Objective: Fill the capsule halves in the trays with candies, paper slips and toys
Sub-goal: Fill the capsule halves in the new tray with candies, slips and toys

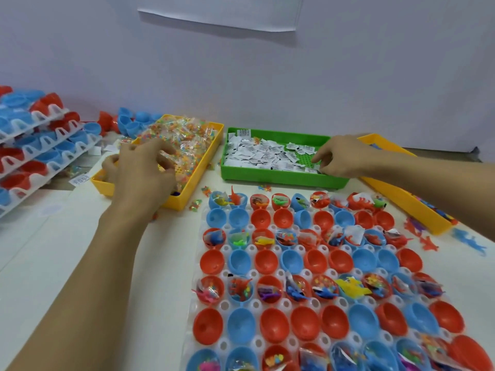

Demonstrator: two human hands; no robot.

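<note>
A white tray (226,306) before me holds rows of red and blue capsule halves (316,261); alternate rows hold candy, slips and toys, the others are bare. My left hand (142,170) reaches into the yellow bin (184,194) of candy packets (184,137), fingers curled among the packets. My right hand (340,156) is in the green bin (278,180) of white paper slips (262,153), fingertips pinching at slips near its right end.
Stacked trays of capsule halves (40,145) stand at the left. Loose blue and red halves (128,121) lie behind the candy bin. A second yellow bin (407,199) with toys sits at the right, toys (468,239) scattered beside it. A wall rises behind.
</note>
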